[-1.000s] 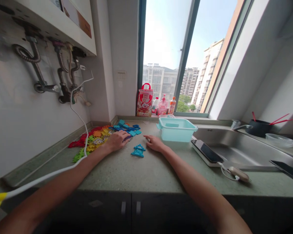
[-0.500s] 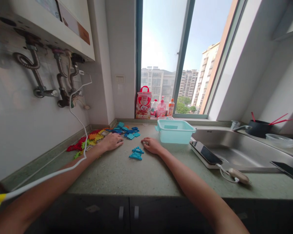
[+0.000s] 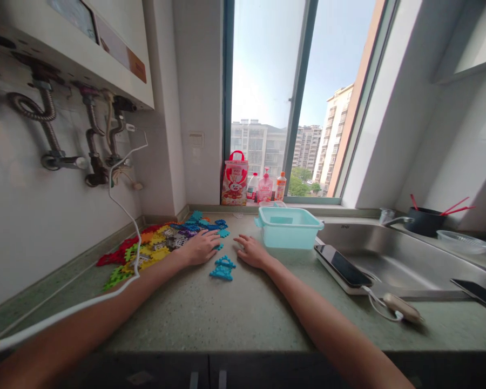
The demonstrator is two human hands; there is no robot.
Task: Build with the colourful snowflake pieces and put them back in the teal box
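The left hand [image 3: 202,247] is palm down at the right-hand edge of a pile of notched plastic pieces [image 3: 156,251] — red, orange, yellow, green, purple and blue — its fingers stretched out among the blue ones; the hand itself covers that spot, so I cannot tell whether they are closed on a piece. The right hand [image 3: 251,252] is low at the grey-green counter [image 3: 210,319], palm down, with its fingers spread apart. A small blue construction [image 3: 222,268] sits on the counter between the two hands, a little nearer the person and just clear of both. A white cable [image 3: 137,243] runs down past the pile and crosses the view of the left forearm. Beyond the right hand stands a pale turquoise tub [image 3: 289,236], near the steel sink [image 3: 409,262]; a dark-screened phone [image 3: 344,265] lies at the sink's near left corner — a beige device [image 3: 400,307] sits beside it.
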